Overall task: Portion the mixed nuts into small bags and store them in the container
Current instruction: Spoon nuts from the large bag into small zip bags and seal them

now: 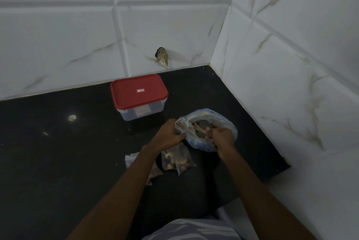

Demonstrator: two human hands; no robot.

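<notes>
A large clear-blue bag of mixed nuts [229,129] lies open on the black counter [58,152]. My right hand [221,135] reaches into its mouth with fingers closed among the nuts; what it grips is hidden. My left hand [168,134] holds up a small clear bag [181,123] beside the big bag's rim. A filled small bag of nuts [177,160] lies below my left hand. Another small bag [132,159] lies partly under my left forearm. The clear container with a red lid [138,92] stands shut behind them.
White marbled tile walls [291,84] close the counter at the back and on the right. A dark hole with debris [162,56] marks the back wall. The counter's front right edge [272,176] ends near my right forearm.
</notes>
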